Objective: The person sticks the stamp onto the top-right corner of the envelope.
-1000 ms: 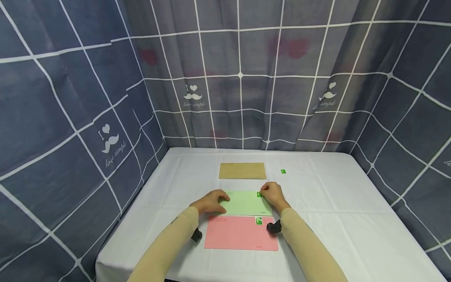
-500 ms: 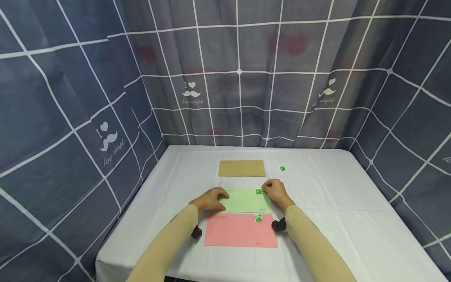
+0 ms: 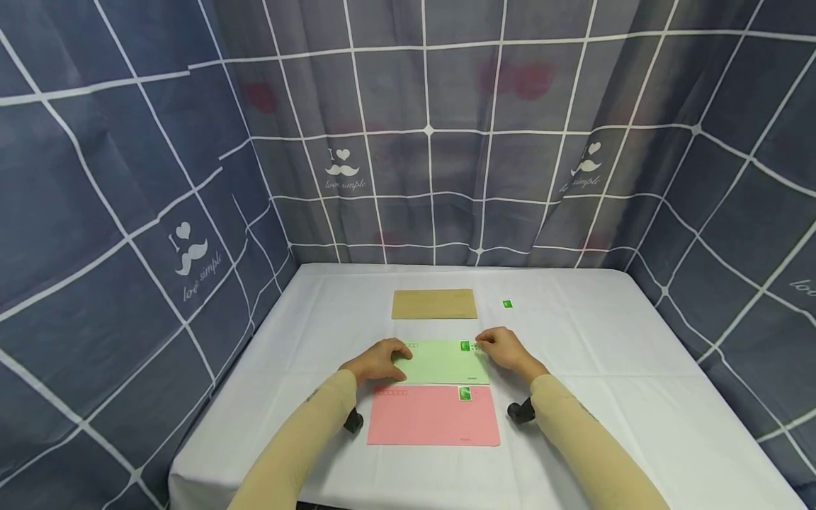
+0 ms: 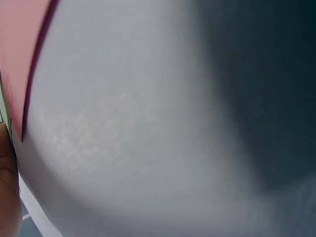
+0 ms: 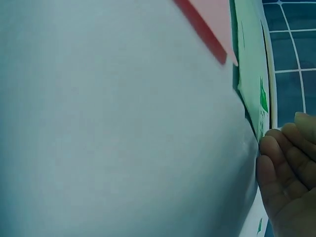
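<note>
My left hand (image 3: 376,360) rests on the left end of a light green envelope (image 3: 440,363), thumb and fingers spread apart. A green stamp (image 3: 465,346) lies at that envelope's upper right corner. Just right of the stamp, my right hand (image 3: 506,348) has its fingertips at the envelope's corner. In the right wrist view its fingers (image 5: 276,170) are loosely bent, with nothing visible between them and the thumb. Nearer to me lies a pink envelope (image 3: 433,418), which bears its own green stamp (image 3: 465,393). Only part of the left hand (image 4: 7,182) shows in the left wrist view.
A brown envelope (image 3: 434,304) lies farther back on the white-covered table (image 3: 593,340). To its right sits a loose green stamp (image 3: 507,304). Dark checked curtains (image 3: 395,170) surround the table at the back and both sides.
The right hand has moved off the green envelope's stamp, slightly to the right, so the stamp shows uncovered. The left hand stays on the envelope's left end.
</note>
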`<control>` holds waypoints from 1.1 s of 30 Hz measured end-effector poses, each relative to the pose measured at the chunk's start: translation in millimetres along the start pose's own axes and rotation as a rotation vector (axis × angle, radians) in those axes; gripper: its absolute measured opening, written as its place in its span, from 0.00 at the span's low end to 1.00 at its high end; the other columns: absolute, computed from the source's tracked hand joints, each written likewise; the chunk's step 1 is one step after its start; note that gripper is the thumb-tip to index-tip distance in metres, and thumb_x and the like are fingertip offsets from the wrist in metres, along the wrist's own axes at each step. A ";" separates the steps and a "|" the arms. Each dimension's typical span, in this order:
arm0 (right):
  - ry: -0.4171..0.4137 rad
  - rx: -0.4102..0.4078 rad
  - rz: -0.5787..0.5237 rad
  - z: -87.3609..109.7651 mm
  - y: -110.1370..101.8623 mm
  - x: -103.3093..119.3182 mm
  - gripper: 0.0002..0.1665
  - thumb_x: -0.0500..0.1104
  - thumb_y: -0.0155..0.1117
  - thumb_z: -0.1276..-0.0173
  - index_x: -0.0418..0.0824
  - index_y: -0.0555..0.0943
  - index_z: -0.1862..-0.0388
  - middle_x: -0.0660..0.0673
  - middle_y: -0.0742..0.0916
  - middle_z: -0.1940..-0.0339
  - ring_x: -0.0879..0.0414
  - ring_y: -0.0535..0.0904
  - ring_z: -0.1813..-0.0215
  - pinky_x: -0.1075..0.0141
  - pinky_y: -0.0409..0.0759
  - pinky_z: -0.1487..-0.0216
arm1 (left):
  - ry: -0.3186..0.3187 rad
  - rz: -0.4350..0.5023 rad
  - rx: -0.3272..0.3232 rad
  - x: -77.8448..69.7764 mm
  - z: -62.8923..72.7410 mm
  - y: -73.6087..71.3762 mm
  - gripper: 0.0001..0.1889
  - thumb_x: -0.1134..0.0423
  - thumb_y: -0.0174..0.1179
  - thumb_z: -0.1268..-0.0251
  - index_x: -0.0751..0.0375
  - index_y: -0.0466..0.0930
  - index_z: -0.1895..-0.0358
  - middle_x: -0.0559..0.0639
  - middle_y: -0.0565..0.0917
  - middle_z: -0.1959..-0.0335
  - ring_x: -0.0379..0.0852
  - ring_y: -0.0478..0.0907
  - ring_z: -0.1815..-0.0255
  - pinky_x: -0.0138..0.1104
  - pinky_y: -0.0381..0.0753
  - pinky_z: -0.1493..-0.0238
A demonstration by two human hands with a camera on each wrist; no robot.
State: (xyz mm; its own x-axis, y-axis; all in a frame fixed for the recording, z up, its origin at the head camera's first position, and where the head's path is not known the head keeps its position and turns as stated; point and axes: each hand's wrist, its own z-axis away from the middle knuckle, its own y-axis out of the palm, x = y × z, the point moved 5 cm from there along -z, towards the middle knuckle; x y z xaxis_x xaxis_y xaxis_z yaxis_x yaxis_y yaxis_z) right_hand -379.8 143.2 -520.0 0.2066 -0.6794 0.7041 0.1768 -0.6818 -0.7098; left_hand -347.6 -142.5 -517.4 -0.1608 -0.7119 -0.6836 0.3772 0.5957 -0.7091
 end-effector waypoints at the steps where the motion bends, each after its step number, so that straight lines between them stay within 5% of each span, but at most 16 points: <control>1: -0.014 0.003 0.009 0.8 0.5 1.1 0.14 0.39 0.60 0.27 0.32 0.85 0.49 0.36 0.88 0.48 0.46 0.83 0.46 0.50 0.82 0.44 | 0.001 0.004 -0.001 0.5 -0.1 0.0 0.23 0.67 0.78 0.52 0.56 0.83 0.50 0.50 0.81 0.44 0.53 0.73 0.35 0.47 0.68 0.27; 11: -0.111 0.080 0.100 11.5 2.8 14.8 0.18 0.41 0.60 0.27 0.30 0.83 0.45 0.37 0.88 0.50 0.47 0.83 0.48 0.49 0.81 0.43 | 0.001 0.008 -0.010 1.7 -1.5 0.8 0.23 0.67 0.78 0.52 0.55 0.83 0.51 0.49 0.80 0.43 0.53 0.73 0.34 0.48 0.67 0.26; 19: -0.180 0.135 0.202 20.4 8.7 19.0 0.24 0.42 0.61 0.27 0.27 0.77 0.38 0.33 0.84 0.40 0.39 0.77 0.33 0.45 0.73 0.31 | -0.004 0.011 -0.004 -1.1 2.5 0.2 0.23 0.67 0.78 0.52 0.56 0.83 0.50 0.50 0.80 0.43 0.54 0.72 0.33 0.48 0.66 0.26; 33: -0.225 0.271 0.263 31.9 18.1 25.8 0.41 0.48 0.62 0.27 0.30 0.62 0.24 0.34 0.69 0.23 0.40 0.62 0.21 0.47 0.60 0.21 | 0.016 0.016 -0.017 -2.1 1.9 0.6 0.23 0.68 0.78 0.52 0.57 0.83 0.50 0.51 0.81 0.43 0.54 0.74 0.35 0.48 0.68 0.27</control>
State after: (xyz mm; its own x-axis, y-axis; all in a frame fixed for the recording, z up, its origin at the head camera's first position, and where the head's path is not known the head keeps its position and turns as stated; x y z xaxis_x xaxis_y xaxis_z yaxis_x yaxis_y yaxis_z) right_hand -340.6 122.0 -515.3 0.4778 -0.7240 0.4976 0.3299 -0.3771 -0.8654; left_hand -345.3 -141.3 -516.1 -0.1692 -0.6967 -0.6971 0.3645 0.6130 -0.7010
